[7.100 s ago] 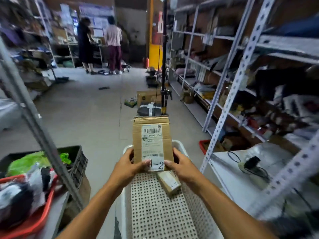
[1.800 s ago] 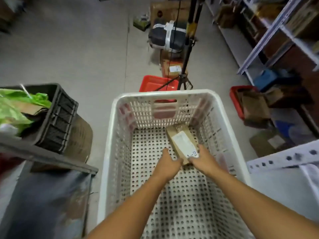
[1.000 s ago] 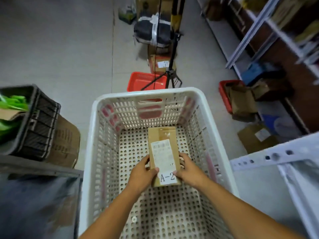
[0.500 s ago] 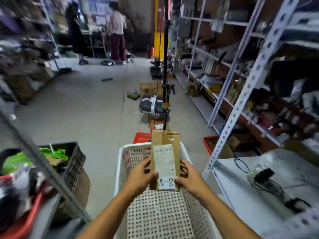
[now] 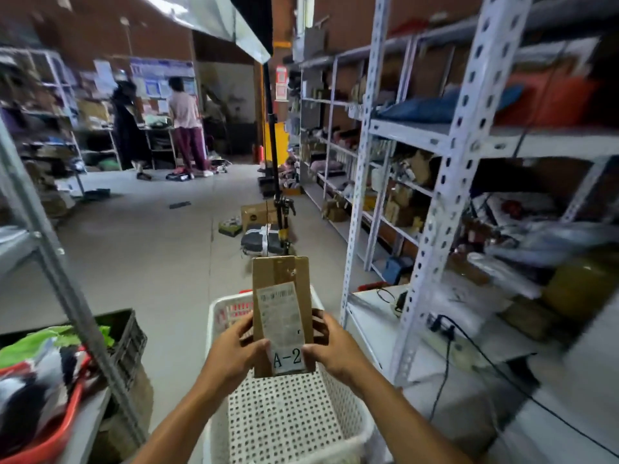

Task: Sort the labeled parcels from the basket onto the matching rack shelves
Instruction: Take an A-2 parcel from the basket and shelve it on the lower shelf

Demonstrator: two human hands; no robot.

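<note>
- The left hand [image 5: 231, 354] is gripping the left edge of the parcel [image 5: 282, 316], thumb lying across the front face and the fingers curled behind.
- The right hand [image 5: 335, 349] is gripping the right edge, thumb lying on the front face beside the label [image 5: 283, 328].
- The parcel is standing upright in both hands, above the far end of the basket [image 5: 288, 413].
- The label is showing "A-2" at its near end; the print above it is too blurred to read.
- The basket is showing only its perforated floor in the visible part.
- The rack [image 5: 462, 155] is standing on the right, its shelves carrying mixed goods.
- A black crate [image 5: 129, 339] is sitting on the left, beside a red tub [image 5: 50, 433].
- Two people [image 5: 184, 125] are standing at the far end of the aisle.
</note>
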